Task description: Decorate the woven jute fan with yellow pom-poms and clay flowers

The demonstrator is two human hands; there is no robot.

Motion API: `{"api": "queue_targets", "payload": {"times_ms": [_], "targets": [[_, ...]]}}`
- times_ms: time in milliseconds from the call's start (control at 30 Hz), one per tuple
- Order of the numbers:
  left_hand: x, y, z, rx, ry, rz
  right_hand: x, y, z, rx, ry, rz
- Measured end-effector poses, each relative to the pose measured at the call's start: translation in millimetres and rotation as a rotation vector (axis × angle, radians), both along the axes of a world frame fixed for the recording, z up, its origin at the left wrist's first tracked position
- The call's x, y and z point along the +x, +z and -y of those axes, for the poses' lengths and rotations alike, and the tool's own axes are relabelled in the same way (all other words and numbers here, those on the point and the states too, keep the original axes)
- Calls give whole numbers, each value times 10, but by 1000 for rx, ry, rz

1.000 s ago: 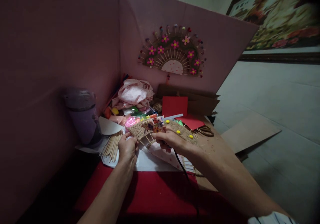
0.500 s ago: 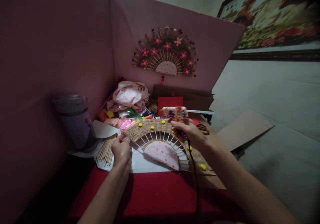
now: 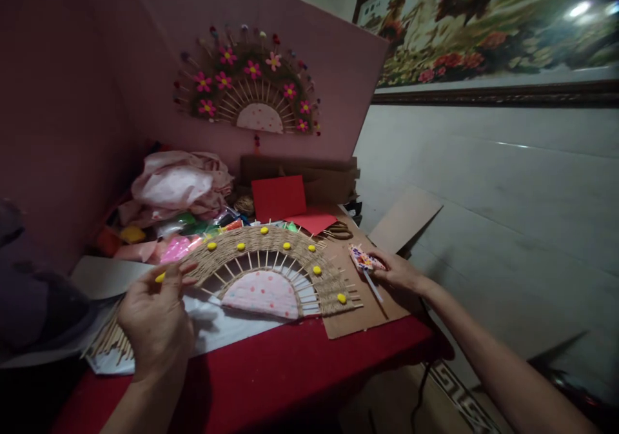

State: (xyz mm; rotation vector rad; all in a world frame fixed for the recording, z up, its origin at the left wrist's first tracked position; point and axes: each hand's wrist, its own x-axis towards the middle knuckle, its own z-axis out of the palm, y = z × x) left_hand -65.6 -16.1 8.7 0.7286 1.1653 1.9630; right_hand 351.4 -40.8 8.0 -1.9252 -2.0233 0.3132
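A half-round woven fan [image 3: 264, 244] of twine and thin sticks, dotted with yellow buttons, lies over white sheeting. A pink spotted half-circle [image 3: 264, 293] fills its centre. My left hand [image 3: 157, 318] has its fingers closed at the fan's left end, beside a yellow button [image 3: 160, 277]; the exact contact is partly hidden. At the right, my right hand [image 3: 394, 269] grips a glue gun [image 3: 365, 260] with a floral pattern, low over brown cardboard [image 3: 348, 324]. A pale glue stick [image 3: 373, 287] juts from it.
Thin sticks [image 3: 113, 340] lie by my left wrist. Behind the fan are red cards [image 3: 279, 197], crumpled pink cloth [image 3: 181, 182] and colourful packets [image 3: 176, 248]. A finished flowered fan [image 3: 251, 69] hangs on the pink panel. The red-covered table [image 3: 271, 363] ends at the right.
The view has swung right. My right hand has carried the glue gun from above the fan down to the right side of the table. My left hand stays by the fan's left end.
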Motion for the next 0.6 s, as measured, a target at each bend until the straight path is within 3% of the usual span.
{"api": "queue_targets", "payload": {"times_ms": [100,233,300,333,400,467,533,600], "targets": [[72,33,49,41,-73,3,57,-78,-49,-31,-6,58],[136,23,71,-49,-426,139,67,-1,-127,-119,101,167],[163,24,93,-105,-590,208,-47,118,-132,-134,-5,314],[175,26,108,-123,-652,226,-161,195,-121,-94,-99,389],[195,25,135,-128,-730,242,-514,361,-67,145,-141,373],[208,19,154,-121,-747,252,-992,511,17,346,55,70],[215,14,166,-120,-732,255,-1497,602,94,365,284,-240],[216,19,174,-109,-721,244,-1926,619,133,338,449,-338]]}}
